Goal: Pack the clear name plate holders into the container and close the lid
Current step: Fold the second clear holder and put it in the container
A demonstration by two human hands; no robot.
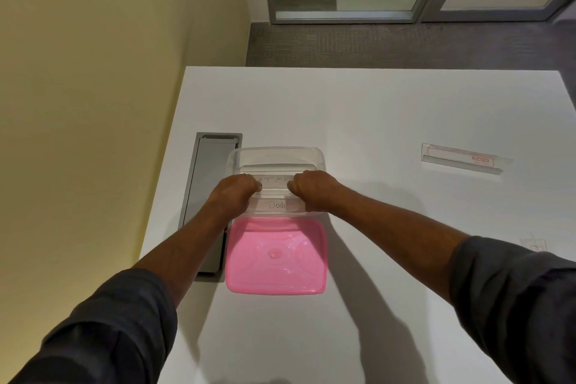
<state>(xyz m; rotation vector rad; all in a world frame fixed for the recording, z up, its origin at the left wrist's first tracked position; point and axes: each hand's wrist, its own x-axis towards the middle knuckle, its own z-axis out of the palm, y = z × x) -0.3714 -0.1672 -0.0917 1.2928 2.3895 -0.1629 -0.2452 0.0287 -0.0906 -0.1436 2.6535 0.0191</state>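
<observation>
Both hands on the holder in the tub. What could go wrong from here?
1. The handwritten holder spans nearly the whole clear container; it may jam or sit proud, blocking the pink lid.
2. One holder lies far right on the table, easily left unpacked.

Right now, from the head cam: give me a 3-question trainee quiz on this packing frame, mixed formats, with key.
1. True or false: the pink lid is on the clear container.
2. Multiple choice: the name plate holder not yet packed lies A) under the lid, B) on the white table to the container's right, C) on the floor.
3. Fill in: the left hand and right hand grip the ends of the holder lettered ___, beyond the one reading DOG.

Key: 1 false; 2 B; 3 "BATMA", partly hidden.
</observation>
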